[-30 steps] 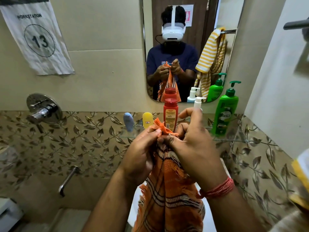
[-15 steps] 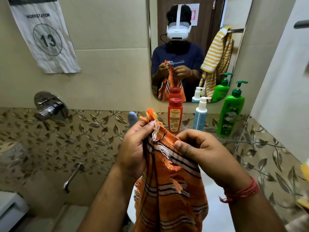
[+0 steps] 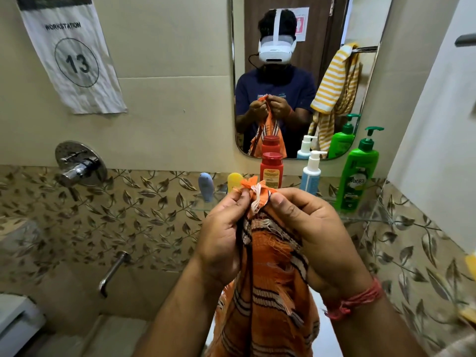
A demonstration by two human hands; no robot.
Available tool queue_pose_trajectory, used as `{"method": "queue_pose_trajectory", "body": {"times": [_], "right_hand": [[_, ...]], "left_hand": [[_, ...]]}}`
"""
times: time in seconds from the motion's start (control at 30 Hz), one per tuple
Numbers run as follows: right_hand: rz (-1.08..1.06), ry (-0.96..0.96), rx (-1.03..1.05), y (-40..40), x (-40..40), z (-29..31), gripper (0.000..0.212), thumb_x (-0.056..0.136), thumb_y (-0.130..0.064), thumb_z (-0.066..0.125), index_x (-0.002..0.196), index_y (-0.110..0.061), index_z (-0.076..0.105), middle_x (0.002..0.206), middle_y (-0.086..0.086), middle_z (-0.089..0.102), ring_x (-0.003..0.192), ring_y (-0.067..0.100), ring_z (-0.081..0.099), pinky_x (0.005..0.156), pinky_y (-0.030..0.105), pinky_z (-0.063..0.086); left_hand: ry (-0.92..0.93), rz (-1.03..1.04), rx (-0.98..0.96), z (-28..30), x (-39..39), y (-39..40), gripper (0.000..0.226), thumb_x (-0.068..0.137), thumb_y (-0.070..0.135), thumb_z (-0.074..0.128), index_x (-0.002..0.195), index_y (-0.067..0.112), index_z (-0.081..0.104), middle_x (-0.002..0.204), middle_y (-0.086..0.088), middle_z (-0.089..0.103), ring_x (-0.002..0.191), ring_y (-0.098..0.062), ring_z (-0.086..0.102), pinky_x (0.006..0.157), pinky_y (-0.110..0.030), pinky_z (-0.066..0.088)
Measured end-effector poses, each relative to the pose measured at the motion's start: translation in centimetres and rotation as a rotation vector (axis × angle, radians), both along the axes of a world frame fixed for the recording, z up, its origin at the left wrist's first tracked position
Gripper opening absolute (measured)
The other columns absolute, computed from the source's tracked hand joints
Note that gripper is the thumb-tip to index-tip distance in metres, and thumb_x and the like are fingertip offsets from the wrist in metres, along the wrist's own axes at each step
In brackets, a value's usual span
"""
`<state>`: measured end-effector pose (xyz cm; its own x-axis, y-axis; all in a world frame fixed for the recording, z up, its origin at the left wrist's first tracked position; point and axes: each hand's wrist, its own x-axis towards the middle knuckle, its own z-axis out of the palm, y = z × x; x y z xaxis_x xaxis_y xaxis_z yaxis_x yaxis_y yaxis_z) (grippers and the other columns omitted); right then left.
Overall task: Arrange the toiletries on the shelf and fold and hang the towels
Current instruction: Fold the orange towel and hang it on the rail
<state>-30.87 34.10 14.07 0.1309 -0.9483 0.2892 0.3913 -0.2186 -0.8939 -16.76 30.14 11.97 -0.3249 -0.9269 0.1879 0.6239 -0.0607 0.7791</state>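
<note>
Left hand (image 3: 221, 240) and right hand (image 3: 309, 233) both pinch the top corners of the orange striped towel (image 3: 268, 292), which hangs near the viewer, in front of the glass shelf (image 3: 360, 217) holding the toiletry bottles.

My left hand (image 3: 221, 240): raised in front of me, back toward me, fingers curled, thumb and fingertips pinching the frayed top corner of the orange towel (image 3: 268, 292) just left of my right thumb. My right hand (image 3: 314, 235): level with the left and close beside it, thumb pressed on the same bunched edge, fingers curled round the far side of the cloth. Both forearms: rising from below and converging on the pinch, the right wrist wearing a red thread band (image 3: 358, 300).
</note>
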Motion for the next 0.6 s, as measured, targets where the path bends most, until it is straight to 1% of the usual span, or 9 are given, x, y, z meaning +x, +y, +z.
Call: {"method": "queue_pose_trajectory", "body": {"times": [0.1,0.17,0.23,0.3,0.37,0.43,0.47,0.53,0.6], "right_hand": [[0.113,-0.184,0.058,-0.1,0.0,-0.1,0.024,0.081,-0.029,0.079,0.095,-0.010,0.076,0.093,0.015,0.076,0.081,0.023,0.075,0.068,0.032,0.060],[0.165,-0.301,0.028,-0.2,-0.1,-0.2,0.028,0.076,-0.031,0.082,0.094,-0.010,0.076,0.094,0.014,0.077,0.084,0.023,0.075,0.072,0.033,0.061],[0.161,-0.301,-0.043,-0.1,-0.4,-0.2,0.027,0.076,-0.033,0.080,0.093,-0.013,0.078,0.094,0.011,0.077,0.086,0.021,0.076,0.073,0.032,0.061],[0.072,-0.084,-0.109,-0.1,-0.5,0.0,0.019,0.080,-0.034,0.078,0.092,-0.020,0.079,0.093,0.007,0.078,0.088,0.020,0.075,0.074,0.030,0.059],[-0.022,0.185,-0.201,0.0,-0.2,0.0,0.015,0.085,-0.032,0.071,0.095,-0.025,0.079,0.095,0.002,0.078,0.093,0.018,0.074,0.077,0.026,0.058],[-0.201,0.415,-0.302,0.0,0.4,-0.3,0.012,0.089,-0.030,0.068,0.096,-0.027,0.077,0.094,-0.006,0.077,0.092,0.012,0.073,0.075,0.019,0.056],[-0.325,0.491,-0.336,-0.1,0.7,-0.5,0.008,0.090,-0.030,0.069,0.093,-0.028,0.076,0.090,-0.009,0.076,0.088,0.009,0.072,0.072,0.016,0.054],[-0.516,0.520,-0.349,0.0,1.3,-0.9,0.006,0.091,-0.029,0.071,0.086,-0.027,0.070,0.080,-0.009,0.072,0.077,0.008,0.070,0.063,0.016,0.053],[-0.601,0.504,-0.350,-0.1,1.7,-1.2,0.010,0.092,-0.029,0.071,0.083,-0.026,0.067,0.075,-0.004,0.069,0.070,0.013,0.067,0.059,0.027,0.055]], "left_hand": [[0.005,0.023,-0.011,0.0,-0.5,0.0,0.029,0.091,0.023,0.059,0.112,0.011,0.076,0.108,-0.019,0.075,0.099,-0.028,0.075,0.078,-0.033,0.060],[0.049,0.064,0.031,-0.2,-0.7,-0.2,0.029,0.101,0.016,0.050,0.114,0.006,0.073,0.113,-0.022,0.074,0.102,-0.031,0.074,0.078,-0.034,0.061],[0.058,0.081,0.016,-0.3,-0.9,-0.3,0.030,0.107,0.014,0.044,0.115,0.001,0.070,0.113,-0.023,0.073,0.102,-0.032,0.074,0.079,-0.035,0.061],[0.019,0.074,-0.021,-0.3,-1.0,-0.3,0.022,0.098,0.022,0.058,0.103,0.006,0.072,0.097,-0.016,0.075,0.090,-0.026,0.074,0.074,-0.034,0.060],[-0.011,0.057,0.008,-0.3,-0.9,-0.3,0.027,0.096,0.031,0.057,0.087,0.011,0.073,0.081,-0.012,0.071,0.079,-0.023,0.071,0.068,-0.034,0.061],[-0.002,0.029,0.001,-0.6,-1.0,-0.1,0.037,0.101,0.035,0.050,0.085,0.013,0.076,0.083,-0.012,0.073,0.082,-0.024,0.073,0.071,-0.035,0.061],[0.008,0.023,-0.016,-0.6,-1.1,0.1,0.036,0.097,0.040,0.056,0.088,0.013,0.077,0.088,-0.014,0.074,0.085,-0.025,0.074,0.074,-0.037,0.061],[0.001,0.046,-0.052,-0.5,-1.4,0.4,0.046,0.076,0.053,0.078,0.095,0.011,0.075,0.093,-0.018,0.071,0.087,-0.029,0.071,0.078,-0.041,0.061],[-0.041,0.061,-0.075,-0.7,-1.4,0.3,0.055,0.067,0.052,0.086,0.097,0.009,0.072,0.092,-0.020,0.067,0.082,-0.029,0.068,0.076,-0.042,0.059]]}}
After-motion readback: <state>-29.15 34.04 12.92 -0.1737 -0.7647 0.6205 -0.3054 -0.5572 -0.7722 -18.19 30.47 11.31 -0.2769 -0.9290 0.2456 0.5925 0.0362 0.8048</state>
